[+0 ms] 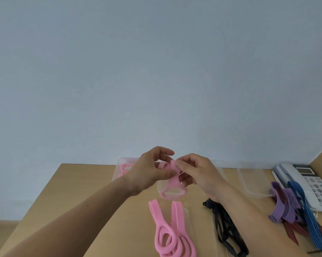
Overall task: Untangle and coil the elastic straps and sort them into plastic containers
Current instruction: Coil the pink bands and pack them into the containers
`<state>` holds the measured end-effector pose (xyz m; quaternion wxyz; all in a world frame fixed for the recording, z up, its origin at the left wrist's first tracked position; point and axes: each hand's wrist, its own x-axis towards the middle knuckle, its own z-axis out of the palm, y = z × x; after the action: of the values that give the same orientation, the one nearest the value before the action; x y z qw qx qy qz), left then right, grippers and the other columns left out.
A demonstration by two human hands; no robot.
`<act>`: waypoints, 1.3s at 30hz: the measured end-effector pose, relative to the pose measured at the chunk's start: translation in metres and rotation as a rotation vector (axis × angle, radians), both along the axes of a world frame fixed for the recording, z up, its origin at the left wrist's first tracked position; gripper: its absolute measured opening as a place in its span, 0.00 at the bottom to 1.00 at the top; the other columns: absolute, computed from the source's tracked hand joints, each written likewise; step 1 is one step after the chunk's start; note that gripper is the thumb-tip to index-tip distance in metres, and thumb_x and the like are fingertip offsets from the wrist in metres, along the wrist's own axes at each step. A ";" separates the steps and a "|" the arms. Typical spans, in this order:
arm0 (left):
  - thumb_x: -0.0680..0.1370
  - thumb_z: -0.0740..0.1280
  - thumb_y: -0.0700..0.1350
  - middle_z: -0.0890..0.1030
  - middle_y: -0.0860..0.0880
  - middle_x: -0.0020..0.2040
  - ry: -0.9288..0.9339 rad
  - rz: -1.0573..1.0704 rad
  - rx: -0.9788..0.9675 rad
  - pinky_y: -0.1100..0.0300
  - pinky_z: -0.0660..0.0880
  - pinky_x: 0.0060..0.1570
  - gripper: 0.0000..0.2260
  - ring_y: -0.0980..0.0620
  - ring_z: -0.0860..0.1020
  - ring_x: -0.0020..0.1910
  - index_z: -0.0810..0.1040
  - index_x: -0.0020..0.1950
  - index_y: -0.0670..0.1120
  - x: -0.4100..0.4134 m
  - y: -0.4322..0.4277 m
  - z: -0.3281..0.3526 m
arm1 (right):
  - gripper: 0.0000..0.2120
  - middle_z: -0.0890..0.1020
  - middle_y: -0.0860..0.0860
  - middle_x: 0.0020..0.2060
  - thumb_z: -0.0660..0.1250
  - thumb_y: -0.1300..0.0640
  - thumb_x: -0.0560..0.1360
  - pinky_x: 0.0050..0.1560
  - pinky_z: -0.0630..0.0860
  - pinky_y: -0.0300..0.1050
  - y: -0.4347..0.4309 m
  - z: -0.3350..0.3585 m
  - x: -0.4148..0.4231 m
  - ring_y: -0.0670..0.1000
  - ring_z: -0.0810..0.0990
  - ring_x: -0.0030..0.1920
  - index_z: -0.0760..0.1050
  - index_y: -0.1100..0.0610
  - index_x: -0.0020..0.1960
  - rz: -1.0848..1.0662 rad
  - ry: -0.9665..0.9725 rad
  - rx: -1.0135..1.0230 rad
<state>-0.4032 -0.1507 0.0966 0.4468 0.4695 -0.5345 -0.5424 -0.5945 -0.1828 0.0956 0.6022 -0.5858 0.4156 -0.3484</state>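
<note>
Above the wooden table point(78, 190), my left hand point(149, 171) and my right hand point(199, 175) both pinch one pink elastic strap point(172, 184). Its upper part is folded between my fingertips and its lower loop hangs down. More pink strap point(167, 234) lies in loose loops on the table near me. A black strap point(225, 230) lies to its right. At the far right sits a heap of purple, dark red and blue striped straps point(293, 214). A clear plastic container point(123, 169) with something pink and a label inside stands behind my left hand.
A white desk telephone point(308, 180) sits at the table's far right corner. A clear container or lid point(253, 182) lies left of it. Another clear lid lies under the near pink and black straps. A pale wall rises behind the table.
</note>
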 end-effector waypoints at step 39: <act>0.72 0.73 0.33 0.85 0.47 0.50 -0.159 -0.052 -0.032 0.53 0.80 0.52 0.17 0.48 0.84 0.49 0.76 0.58 0.45 0.001 0.003 -0.004 | 0.08 0.86 0.53 0.37 0.73 0.47 0.74 0.33 0.79 0.44 0.006 -0.001 -0.001 0.50 0.82 0.33 0.82 0.51 0.46 -0.016 0.149 -0.075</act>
<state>-0.4022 -0.1473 0.0924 0.3962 0.4897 -0.5889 -0.5064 -0.5956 -0.1773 0.0945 0.5443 -0.6289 0.4506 -0.3242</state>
